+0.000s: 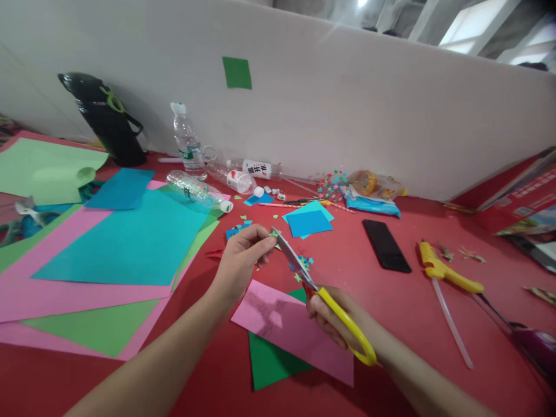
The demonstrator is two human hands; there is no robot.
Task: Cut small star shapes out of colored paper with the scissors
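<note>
Between its thumb and fingers my left hand (245, 255) pinches a small piece of light green paper (274, 234). My right hand (332, 310) is closed round the yellow handles of a pair of scissors (343, 318). The blade tips reach the green piece, right by my left fingertips. Under the blades lies a little heap of blue, green and red paper stars (305, 262). Below my hands, a pink paper sheet (299, 333) rests over a dark green sheet (275, 362). Some blue paper bits (237, 229) lie behind my left hand.
Large coloured paper sheets (125, 237) cover the left side. Along the white partition stand a black flask (108, 121) and a water bottle (186, 145), with several bottles lying down. A phone (386, 245) and a yellow glue gun (447, 272) with its cord are on the right.
</note>
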